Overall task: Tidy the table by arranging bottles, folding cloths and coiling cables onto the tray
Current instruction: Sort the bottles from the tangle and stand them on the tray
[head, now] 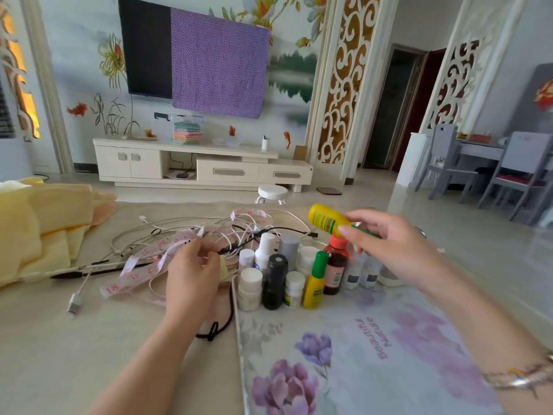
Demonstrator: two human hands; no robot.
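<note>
Head view: table (74, 339) with a floral tray (374, 339) on its right half, bare except for bottles at the far edge. Yellow cloths (39, 232) heaped unfolded at the far left of the table, off the tray. Cable tangle (185, 232) in the middle — white and black leads plus a pink tape measure (140, 265), all off the tray, nothing coiled. Bottle cluster (299, 274) stands upright in two loose rows on the tray's far edge, near touching each other.

Right hand (398, 247) holds a yellow bottle (327, 218) in the air above the cluster, tilted almost flat, fingers pinching its green-capped end. Left hand (191, 271) is down in the tangle, fingers curled around a black lead; exact grip is partly hidden.

Step in hand looks like placing the yellow bottle. To do it well: turn it upright first, bring it down into the gap at the right end of the row rather than over the tall caps, base flat on the tray — let go only once it stands. Main risk is clipping a neighbour and toppling the row.
</note>
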